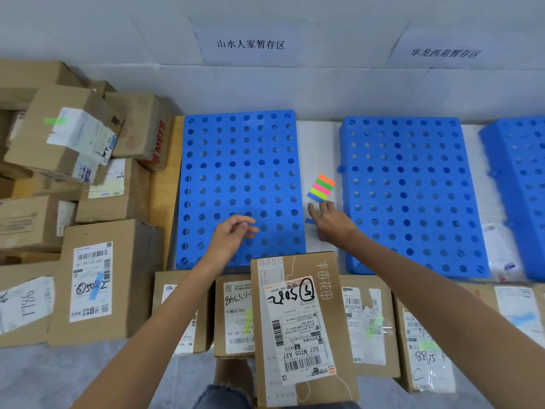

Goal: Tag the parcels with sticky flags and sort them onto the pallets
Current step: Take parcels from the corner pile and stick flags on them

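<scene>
We take this for a parcel depot or courier pick-up point. Cardboard parcels [97, 281] lie heaped at the left and lined up along the near edge, many bearing printed labels [298, 326] with barcodes and handwritten numbers. Three blue perforated pallets [239, 187] lie flat, side by side, at the foot of a pale wall [88, 25]. Above them, paper signs [250, 44] in Chinese are stuck to the wall; the middle one seems to name a holding area, while the right one is too blurred for us to read. A pad of coloured flags [321, 187] lies between two pallets.
</scene>
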Motion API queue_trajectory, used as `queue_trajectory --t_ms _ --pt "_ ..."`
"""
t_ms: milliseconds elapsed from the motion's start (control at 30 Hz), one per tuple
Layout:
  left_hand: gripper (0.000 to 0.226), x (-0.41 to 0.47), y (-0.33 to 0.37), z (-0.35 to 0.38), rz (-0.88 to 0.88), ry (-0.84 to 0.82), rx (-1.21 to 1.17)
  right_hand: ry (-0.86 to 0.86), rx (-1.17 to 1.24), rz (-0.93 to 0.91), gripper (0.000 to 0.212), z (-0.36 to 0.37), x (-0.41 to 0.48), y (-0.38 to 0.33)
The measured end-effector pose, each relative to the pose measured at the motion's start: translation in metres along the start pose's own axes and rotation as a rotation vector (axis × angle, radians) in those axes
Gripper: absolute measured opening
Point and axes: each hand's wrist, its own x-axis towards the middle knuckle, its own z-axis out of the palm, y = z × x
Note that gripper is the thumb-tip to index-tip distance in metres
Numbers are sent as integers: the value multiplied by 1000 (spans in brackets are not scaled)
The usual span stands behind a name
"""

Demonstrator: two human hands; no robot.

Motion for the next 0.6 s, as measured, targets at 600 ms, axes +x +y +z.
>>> queue_trajectory --t_ms 600 --pt "21 32 45 56 65 -154 149 416 169 155 29 -2 -24 7"
